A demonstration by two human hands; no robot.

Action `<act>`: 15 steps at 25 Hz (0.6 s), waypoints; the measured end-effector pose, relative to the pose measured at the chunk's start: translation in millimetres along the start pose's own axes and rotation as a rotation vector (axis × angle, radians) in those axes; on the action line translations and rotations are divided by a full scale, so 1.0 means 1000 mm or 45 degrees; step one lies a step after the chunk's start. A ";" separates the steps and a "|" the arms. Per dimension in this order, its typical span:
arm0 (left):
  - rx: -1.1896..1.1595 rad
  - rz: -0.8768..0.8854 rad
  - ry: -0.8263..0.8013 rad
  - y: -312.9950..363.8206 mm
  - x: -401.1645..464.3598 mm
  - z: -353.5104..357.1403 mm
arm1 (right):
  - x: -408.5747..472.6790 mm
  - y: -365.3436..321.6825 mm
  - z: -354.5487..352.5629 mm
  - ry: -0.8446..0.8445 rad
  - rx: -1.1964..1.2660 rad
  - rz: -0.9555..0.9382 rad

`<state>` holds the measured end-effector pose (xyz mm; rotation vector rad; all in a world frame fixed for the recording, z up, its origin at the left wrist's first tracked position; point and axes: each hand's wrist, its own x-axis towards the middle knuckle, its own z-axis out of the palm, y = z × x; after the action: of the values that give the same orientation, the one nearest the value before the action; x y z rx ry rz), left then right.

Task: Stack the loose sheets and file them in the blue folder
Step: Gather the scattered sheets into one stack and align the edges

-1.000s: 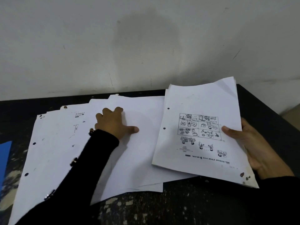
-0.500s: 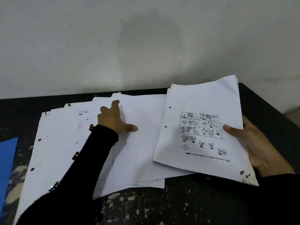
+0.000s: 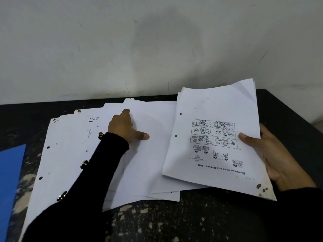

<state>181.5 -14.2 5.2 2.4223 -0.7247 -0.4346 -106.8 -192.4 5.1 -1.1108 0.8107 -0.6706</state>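
A person sat at a dark table [image 3: 174, 220] that stood against a white wall [image 3: 157, 41]. Loose white sheets [image 3: 70, 145] lay spread out on the table, one partly on top of another. Some had small punched holes along one edge.

The left hand [image 3: 124, 126] lay on top of the loose sheets, near their far edge. Its fingers were bent down onto the paper and its thumb stuck out flat to the side. It was pressing on the paper. I could not tell if it was pinching a sheet. The arm wore a black sleeve [image 3: 83, 186] with shiny buttons, and the sleeve lay across the loose sheets.

The right hand [image 3: 276, 154] held a neat stack of sheets [image 3: 218, 137] just beside the loose sheets. The stack's near left corner overlapped them. The thumb was on top of the stack and the palm was under its edge, so the hand gripped the stack. The top page showed little cartoon boxes. It had brown stains at one near corner and a folded far corner.

The blue folder [image 3: 10, 180] lay flat on the table, on the far side of the loose sheets from the stack. Only part of it could be seen.
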 end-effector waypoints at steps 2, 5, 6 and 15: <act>-0.080 0.006 -0.012 0.001 -0.002 0.000 | 0.001 0.002 0.002 -0.011 -0.003 0.001; -0.165 -0.004 0.003 0.001 -0.004 -0.004 | 0.001 0.003 0.004 -0.029 -0.013 0.000; -0.177 -0.001 0.009 0.001 -0.006 -0.005 | 0.001 0.003 0.005 -0.031 -0.012 0.002; -0.184 -0.041 -0.032 -0.020 0.003 -0.040 | -0.002 0.002 0.016 -0.077 -0.008 0.026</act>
<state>210.0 15.1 24.3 2.2992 -0.6433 -0.5135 -94.2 -181.9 7.2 -1.1222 0.7721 -0.6153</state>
